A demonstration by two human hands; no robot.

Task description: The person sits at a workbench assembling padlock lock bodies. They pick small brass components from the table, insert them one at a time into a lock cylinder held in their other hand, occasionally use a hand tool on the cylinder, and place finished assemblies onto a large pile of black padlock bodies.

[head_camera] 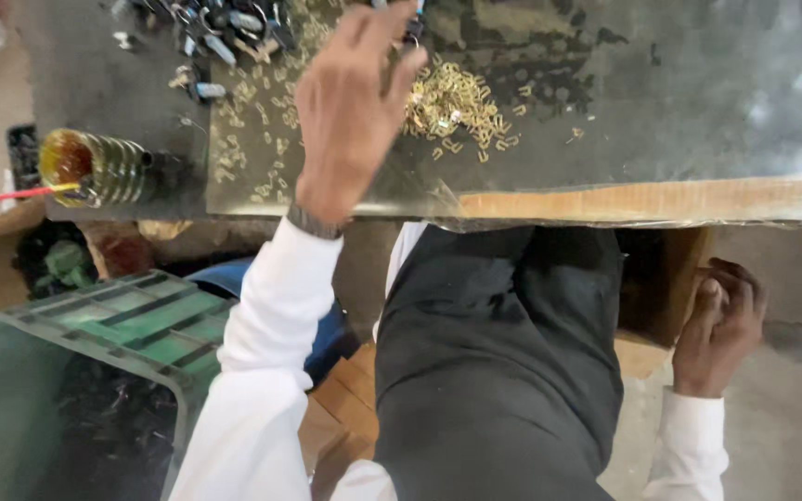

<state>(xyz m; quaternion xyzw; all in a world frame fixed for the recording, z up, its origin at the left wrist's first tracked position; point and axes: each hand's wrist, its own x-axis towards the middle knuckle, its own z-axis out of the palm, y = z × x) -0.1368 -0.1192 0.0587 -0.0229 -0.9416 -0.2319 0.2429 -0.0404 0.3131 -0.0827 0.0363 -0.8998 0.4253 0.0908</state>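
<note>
Clear plastic sheeting covers the workbench [661, 102], probably to keep small parts from slipping into the wood, whose bare edge shows along the near side. Over that sheet reaches the left hand [350, 111], its fingers loosely spread and extended, not visibly closed on anything; the fingertips are at the far edge of the frame, so whether they pinch a piece there cannot be told. Just to the right of this hand, touching its little-finger side, lies a heap of small brass-coloured clips [457, 107], with strays scattered beyond the hand to its left. Past those, further left and up, sits a tangle of dark metal parts [220, 28]. Well to the left of the wrist a ribbed amber bottle [99, 167] lies on its side at the bench's corner.

Below the bench edge, the right hand [721, 325] is curled shut against the side of a cardboard box [666, 278], seemingly gripping its wall. Beneath the left sleeve stands a green plastic crate [132, 325] with dark scrap inside, likely placed within easy drop.
</note>
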